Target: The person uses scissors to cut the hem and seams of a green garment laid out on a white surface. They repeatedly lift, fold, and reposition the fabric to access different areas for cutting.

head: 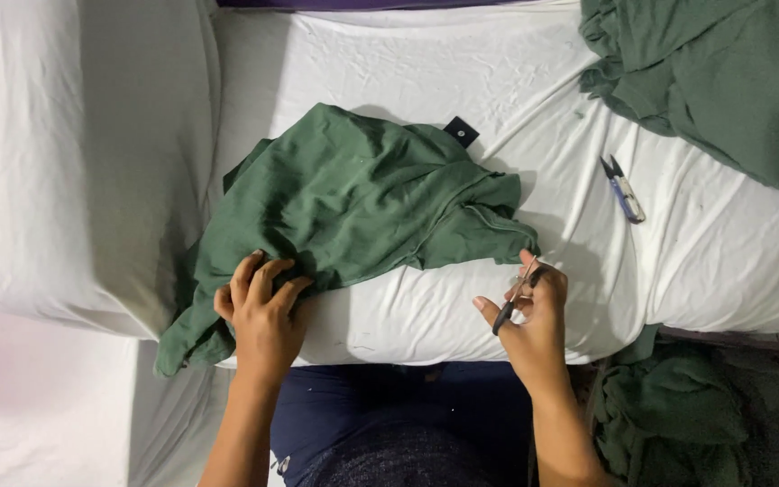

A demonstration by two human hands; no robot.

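From the head camera, looking straight down, a crumpled green garment (pixel 353 194) lies on a surface covered with a white sheet (pixel 426 72). The cloth looks soft and matte, a thin knit that falls in loose folds, and one edge droops off the near side of the surface at the left. A small dark tag (pixel 461 132) pokes out from behind its upper edge; what it belongs to is hard to say.

The left hand (pixel 263 316) rests on the near edge of the garment, fingers curled and pressing into the fabric, bunching it a little. Whether it truly pinches a fold or only pushes down, I cannot tell. The right hand (pixel 534 316) is closed around a small pair of thread snips (pixel 516 296), slim, with a dark handle and a pale metal blade. The blade tip points up toward the garment's lower right corner, just beside it; the fingers hide most of the tool.

A second pair of snips (pixel 624 189), with a bluish handle and open pointed blades, lies alone on the sheet well to the right. A heap of the same green fabric (pixel 723 72) fills the top right corner and is cut off by the frame. More green cloth (pixel 678 406) is piled low at the right, in shadow and hard to read. To the left sits a smooth, rounded white cushion (pixel 65 153). The person's dark blue lap (pixel 389 406) shows between the forearms.
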